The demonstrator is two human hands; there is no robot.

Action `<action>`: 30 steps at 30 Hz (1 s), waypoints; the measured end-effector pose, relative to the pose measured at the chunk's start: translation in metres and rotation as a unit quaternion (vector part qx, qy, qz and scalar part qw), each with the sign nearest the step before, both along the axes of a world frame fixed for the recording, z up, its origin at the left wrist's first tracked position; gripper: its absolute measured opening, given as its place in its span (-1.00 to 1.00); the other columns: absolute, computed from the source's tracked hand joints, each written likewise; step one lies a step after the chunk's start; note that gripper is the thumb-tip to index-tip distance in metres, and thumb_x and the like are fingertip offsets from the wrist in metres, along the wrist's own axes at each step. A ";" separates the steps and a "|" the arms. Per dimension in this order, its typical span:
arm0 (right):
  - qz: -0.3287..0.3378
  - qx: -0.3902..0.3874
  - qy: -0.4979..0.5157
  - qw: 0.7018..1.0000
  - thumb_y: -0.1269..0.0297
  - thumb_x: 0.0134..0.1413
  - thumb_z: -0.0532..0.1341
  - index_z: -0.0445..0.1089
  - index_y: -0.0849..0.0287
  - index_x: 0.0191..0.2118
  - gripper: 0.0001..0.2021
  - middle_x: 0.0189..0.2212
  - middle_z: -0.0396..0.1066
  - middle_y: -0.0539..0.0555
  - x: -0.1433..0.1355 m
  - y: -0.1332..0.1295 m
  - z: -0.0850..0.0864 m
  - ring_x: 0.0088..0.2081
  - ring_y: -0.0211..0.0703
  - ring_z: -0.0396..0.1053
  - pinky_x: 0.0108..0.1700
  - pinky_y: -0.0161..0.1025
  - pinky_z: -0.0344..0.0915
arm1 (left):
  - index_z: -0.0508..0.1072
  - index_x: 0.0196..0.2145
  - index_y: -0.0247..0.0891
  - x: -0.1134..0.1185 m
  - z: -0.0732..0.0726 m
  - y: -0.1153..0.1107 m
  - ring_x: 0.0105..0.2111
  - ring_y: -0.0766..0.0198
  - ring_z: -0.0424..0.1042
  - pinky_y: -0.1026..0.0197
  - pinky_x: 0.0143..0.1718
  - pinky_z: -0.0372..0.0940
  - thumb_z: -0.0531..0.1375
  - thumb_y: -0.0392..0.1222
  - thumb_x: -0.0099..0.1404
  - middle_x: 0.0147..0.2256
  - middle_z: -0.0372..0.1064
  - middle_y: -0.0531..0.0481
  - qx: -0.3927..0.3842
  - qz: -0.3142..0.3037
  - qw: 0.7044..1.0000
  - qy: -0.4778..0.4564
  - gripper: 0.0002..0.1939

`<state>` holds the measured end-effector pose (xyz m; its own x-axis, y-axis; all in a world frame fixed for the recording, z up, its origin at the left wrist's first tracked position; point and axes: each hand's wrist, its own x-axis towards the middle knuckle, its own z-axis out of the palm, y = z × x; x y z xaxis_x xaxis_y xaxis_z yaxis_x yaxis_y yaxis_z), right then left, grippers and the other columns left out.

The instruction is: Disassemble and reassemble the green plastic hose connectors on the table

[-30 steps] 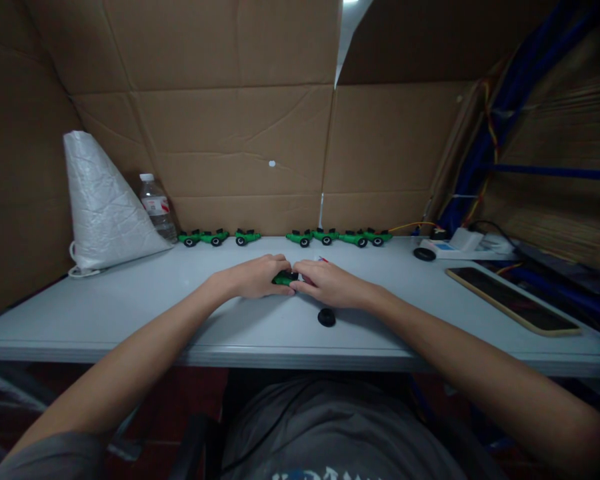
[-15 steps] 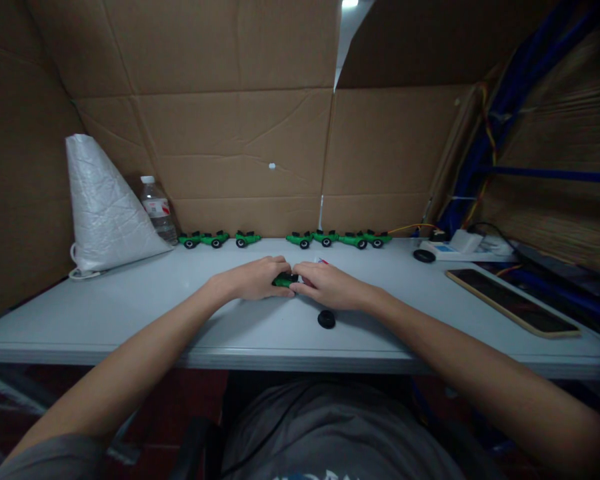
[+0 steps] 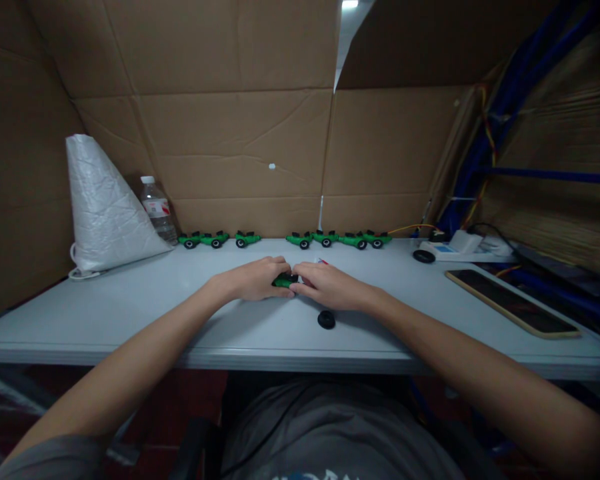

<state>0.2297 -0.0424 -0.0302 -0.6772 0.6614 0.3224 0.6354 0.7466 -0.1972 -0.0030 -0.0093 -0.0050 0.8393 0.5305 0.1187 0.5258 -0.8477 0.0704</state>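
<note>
Low over the middle of the table, my left hand (image 3: 261, 277) is closed around a green toy car (image 3: 283, 281) with black parts on it. My right hand (image 3: 325, 285) meets it from the other side, its thumb and fingers pinched at the car's right end. The fingers cover much of the car, and a small pale bit between them is too hidden to name. Just beyond my right hand pokes the edge of a small red-and-white thing (image 3: 322, 261). A black wheel-like ring (image 3: 326, 319) lies flat on the table, nearer to me than my right hand.
Several green toy cars (image 3: 325, 237) stand along the back edge against the cardboard wall (image 3: 230, 147). At left are a silvery bag (image 3: 105, 207) and a water bottle (image 3: 157, 208). A phone (image 3: 513, 303), a power strip (image 3: 445, 251) and another black ring (image 3: 423, 257) lie at right.
</note>
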 end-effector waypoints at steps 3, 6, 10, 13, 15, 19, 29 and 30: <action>-0.001 0.000 -0.001 1.000 0.18 0.48 0.15 0.39 0.18 -0.16 -0.81 -0.19 0.49 0.13 0.000 -0.001 0.001 -0.23 -0.10 0.37 -0.15 -0.19 0.16 | 0.48 0.09 -0.24 0.000 0.000 0.000 -0.04 0.04 0.46 0.09 0.01 0.30 0.20 0.18 0.47 -0.03 0.45 -0.17 0.000 -0.004 1.000 0.001 -0.53; -0.002 -0.001 -0.003 1.000 0.18 0.48 0.15 0.38 0.17 -0.16 -0.81 -0.19 0.49 0.13 0.000 0.000 0.001 -0.22 -0.09 0.37 -0.14 -0.19 0.16 | 0.48 0.09 -0.25 0.000 0.000 0.001 -0.05 0.04 0.46 0.09 0.01 0.30 0.21 0.17 0.46 -0.03 0.45 -0.17 0.001 -0.005 1.000 0.004 -0.53; 0.002 -0.002 -0.001 1.000 0.18 0.47 0.15 0.38 0.17 -0.15 -0.81 -0.20 0.49 0.13 0.000 0.001 0.000 -0.23 -0.09 0.37 -0.14 -0.19 0.16 | 0.49 0.08 -0.26 0.001 0.001 0.001 -0.06 0.04 0.46 0.09 -0.02 0.30 0.21 0.18 0.45 -0.05 0.45 -0.16 -0.001 -0.003 1.000 0.005 -0.52; -0.001 0.001 -0.001 1.000 0.19 0.47 0.15 0.39 0.18 -0.16 -0.81 -0.21 0.49 0.12 0.000 0.000 0.000 -0.23 -0.09 0.37 -0.16 -0.20 0.15 | 0.49 0.08 -0.25 0.000 0.001 0.000 -0.06 0.04 0.46 0.09 -0.02 0.30 0.22 0.18 0.45 -0.05 0.45 -0.16 -0.002 -0.003 1.000 0.002 -0.53; -0.004 0.001 -0.002 1.000 0.19 0.47 0.16 0.39 0.18 -0.16 -0.81 -0.21 0.48 0.12 0.000 0.000 0.001 -0.23 -0.10 0.37 -0.16 -0.20 0.14 | 0.49 0.08 -0.26 0.000 0.001 0.000 -0.06 0.04 0.46 0.09 -0.01 0.31 0.22 0.18 0.45 -0.04 0.45 -0.17 -0.001 -0.002 1.000 0.002 -0.53; -0.005 -0.003 -0.001 1.000 0.18 0.47 0.16 0.40 0.18 -0.15 -0.81 -0.21 0.48 0.11 0.000 0.001 0.000 -0.23 -0.11 0.37 -0.15 -0.21 0.14 | 0.48 0.09 -0.26 0.000 0.000 0.001 -0.06 0.04 0.46 0.08 -0.02 0.31 0.21 0.19 0.46 -0.04 0.45 -0.17 0.002 -0.001 1.000 0.004 -0.51; 0.000 0.001 -0.002 1.000 0.20 0.47 0.16 0.39 0.18 -0.16 -0.82 -0.21 0.48 0.12 0.000 0.000 0.001 -0.25 -0.12 0.35 -0.16 -0.20 0.14 | 0.48 0.08 -0.26 0.000 -0.001 0.002 -0.06 0.04 0.47 0.08 -0.01 0.31 0.21 0.19 0.46 -0.05 0.45 -0.17 0.003 -0.006 1.000 0.000 -0.52; 0.000 0.000 -0.002 1.000 0.20 0.47 0.16 0.39 0.18 -0.16 -0.82 -0.21 0.48 0.12 0.000 0.000 0.001 -0.25 -0.12 0.35 -0.16 -0.20 0.14 | 0.48 0.08 -0.26 0.000 -0.001 0.002 -0.06 0.04 0.47 0.08 -0.01 0.31 0.21 0.19 0.46 -0.05 0.45 -0.17 0.003 -0.006 1.000 0.000 -0.52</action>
<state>0.2292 -0.0425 -0.0292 -0.6781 0.6616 0.3202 0.6363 0.7464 -0.1948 -0.0033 -0.0074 -0.0059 0.8453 0.5202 0.1216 0.5162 -0.8540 0.0652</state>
